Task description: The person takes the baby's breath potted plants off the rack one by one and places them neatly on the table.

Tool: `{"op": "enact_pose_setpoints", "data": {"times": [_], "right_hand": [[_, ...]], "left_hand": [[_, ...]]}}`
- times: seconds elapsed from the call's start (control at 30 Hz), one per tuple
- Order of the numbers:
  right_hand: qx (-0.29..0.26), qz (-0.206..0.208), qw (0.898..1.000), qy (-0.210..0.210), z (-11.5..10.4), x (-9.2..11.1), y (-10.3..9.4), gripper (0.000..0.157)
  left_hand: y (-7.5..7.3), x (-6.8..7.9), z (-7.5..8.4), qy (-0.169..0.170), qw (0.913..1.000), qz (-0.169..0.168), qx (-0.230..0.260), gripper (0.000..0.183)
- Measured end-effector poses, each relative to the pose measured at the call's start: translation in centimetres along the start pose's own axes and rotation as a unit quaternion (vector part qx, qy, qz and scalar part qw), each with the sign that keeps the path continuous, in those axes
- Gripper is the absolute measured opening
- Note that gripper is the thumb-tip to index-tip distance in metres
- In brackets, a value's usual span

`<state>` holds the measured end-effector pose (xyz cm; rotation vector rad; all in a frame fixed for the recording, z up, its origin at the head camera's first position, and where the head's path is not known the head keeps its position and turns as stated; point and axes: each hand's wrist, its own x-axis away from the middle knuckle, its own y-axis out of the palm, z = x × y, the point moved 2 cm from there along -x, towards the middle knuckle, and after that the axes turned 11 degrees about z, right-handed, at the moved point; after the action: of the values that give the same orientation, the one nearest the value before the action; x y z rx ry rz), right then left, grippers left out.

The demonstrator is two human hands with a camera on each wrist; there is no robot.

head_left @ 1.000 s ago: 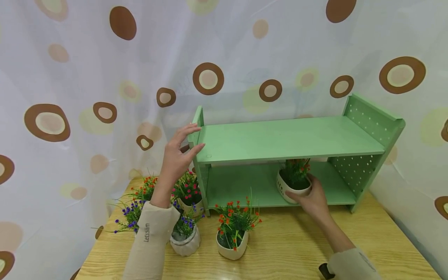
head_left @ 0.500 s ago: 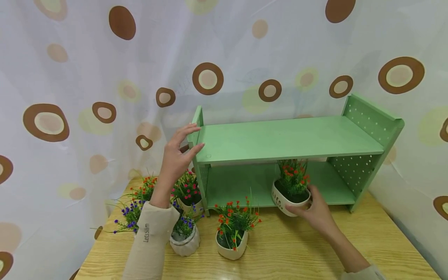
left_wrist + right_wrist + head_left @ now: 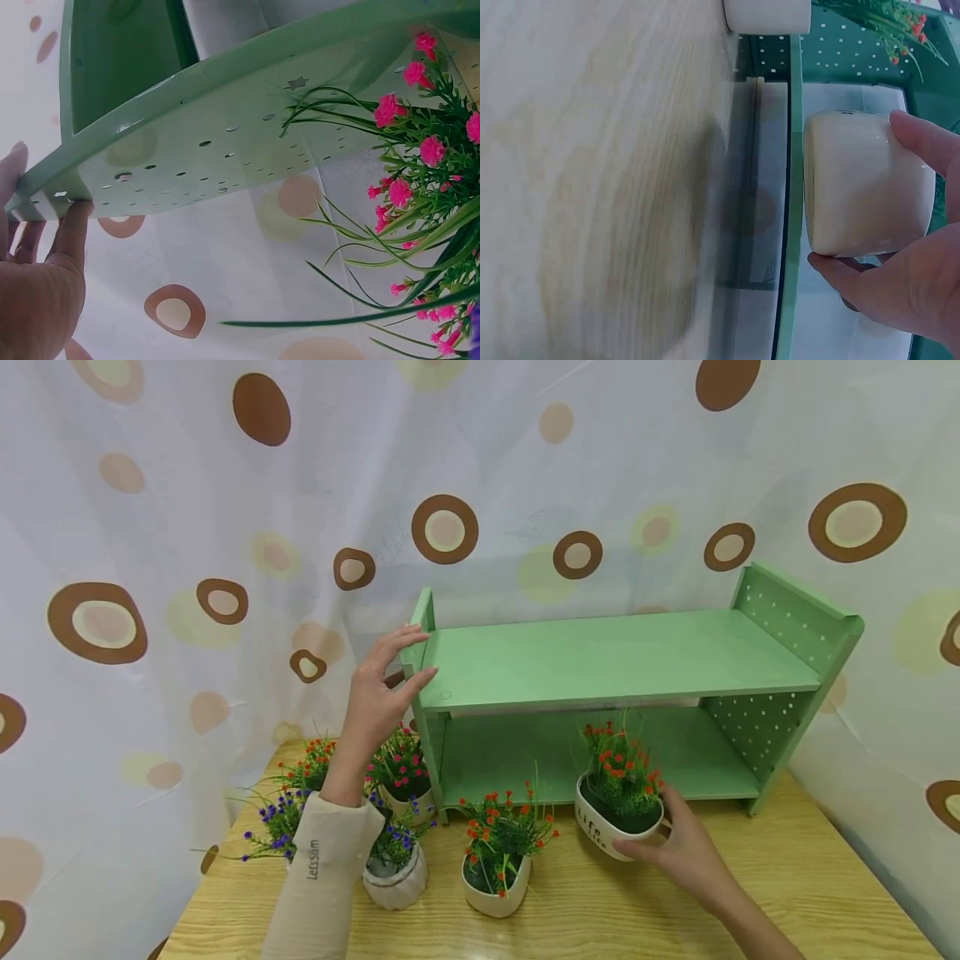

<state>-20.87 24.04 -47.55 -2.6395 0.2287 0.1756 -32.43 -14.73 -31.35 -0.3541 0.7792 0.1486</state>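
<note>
In the head view my right hand (image 3: 690, 856) grips a white pot (image 3: 596, 828) of red artificial flowers by its right side, thumb in front. The pot bears dark "Life" lettering and is held over the table, just in front of the lower shelf. The right wrist view shows the smooth wall of this pot (image 3: 870, 184) between thumb and fingers. My left hand (image 3: 378, 685) holds the left side panel of the green two-tier shelf (image 3: 622, 656). Seen from the left wrist, thumb and fingers lie on opposite faces of that perforated panel (image 3: 180, 161).
Another white pot with red flowers (image 3: 497, 893) stands on the wooden table (image 3: 600, 918), left of the held one. Several more potted flowers, including a purple one (image 3: 397, 885) and a pink one (image 3: 408, 797), cluster under my left arm. A spotted curtain (image 3: 480, 460) hangs behind.
My right hand has drawn the potted plant out from the lower shelf, toward me and slightly left. The left hand stays at the side panel.
</note>
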Motion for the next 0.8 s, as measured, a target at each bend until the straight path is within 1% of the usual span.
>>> {"op": "enact_pose_setpoints", "data": {"times": [0.2, 0.3, 0.47, 0.57, 0.8], "right_hand": [[0.006, 0.0, 1.0, -0.012, 0.0, 1.0, 0.1, 0.111], [0.014, -0.002, 1.0, -0.009, 0.0, 1.5, 0.1, 0.113], [0.026, -0.008, 1.0, 0.0, 0.2, 2.1, 0.1, 0.11], [0.03, -0.014, 0.999, 0.007, 0.4, 2.3, 0.2, 0.109], [0.045, -0.022, 0.999, 0.006, 1.0, 2.5, 0.3, 0.109]], "left_hand": [[0.0, 0.0, 0.1, 0.002, 1.0, 0.002, 0.0, 0.044], [0.0, 0.0, 0.1, 0.002, 1.0, 0.003, 0.0, 0.044], [0.0, 0.0, 0.0, -0.001, 1.0, 0.005, 0.002, 0.043], [0.0, 0.0, 0.0, -0.002, 1.0, 0.005, 0.002, 0.043], [0.2, 0.0, 0.0, -0.014, 0.9999, 0.005, -0.001, 0.045]]}}
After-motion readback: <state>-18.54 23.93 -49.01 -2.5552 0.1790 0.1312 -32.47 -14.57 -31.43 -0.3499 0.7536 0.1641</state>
